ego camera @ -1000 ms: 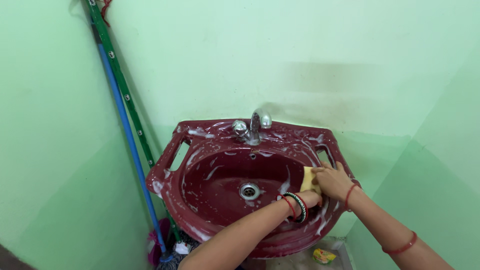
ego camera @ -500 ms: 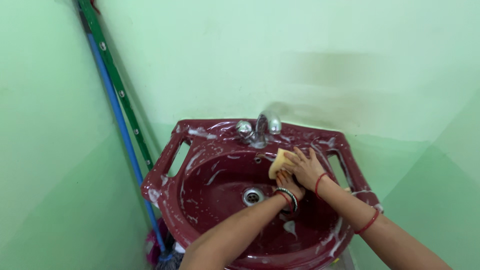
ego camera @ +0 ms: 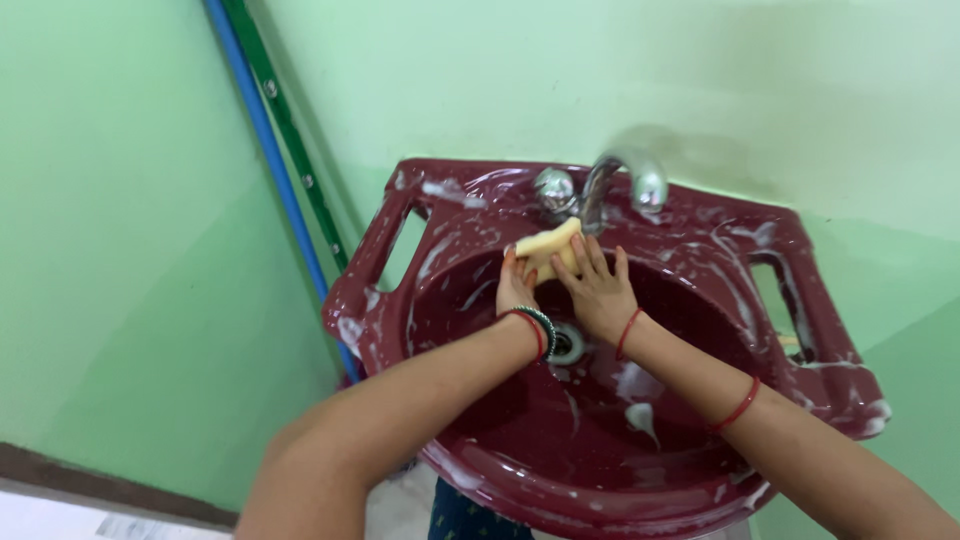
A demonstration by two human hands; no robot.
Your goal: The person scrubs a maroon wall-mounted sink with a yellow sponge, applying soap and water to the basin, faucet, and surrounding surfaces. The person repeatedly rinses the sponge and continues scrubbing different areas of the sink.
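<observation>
Yellow sponge (ego camera: 547,250), soft and bent, pressed on the soapy maroon sink (ego camera: 700,480) back wall just below the tap (ego camera: 610,180), left hand (ego camera: 515,285) and right hand (ego camera: 597,290) both gripping it, drain (ego camera: 570,343) beneath the wrists.

A glossy maroon ceramic wash basin (ego camera: 700,300) is streaked with white foam. A pale yellow rectangular sponge (ego camera: 545,248) is seen against it. The curved metal tap (ego camera: 620,170) is silver. Red thread bands and a green-and-white beaded bangle (ego camera: 541,326) are worn. Walls are painted light green.
</observation>
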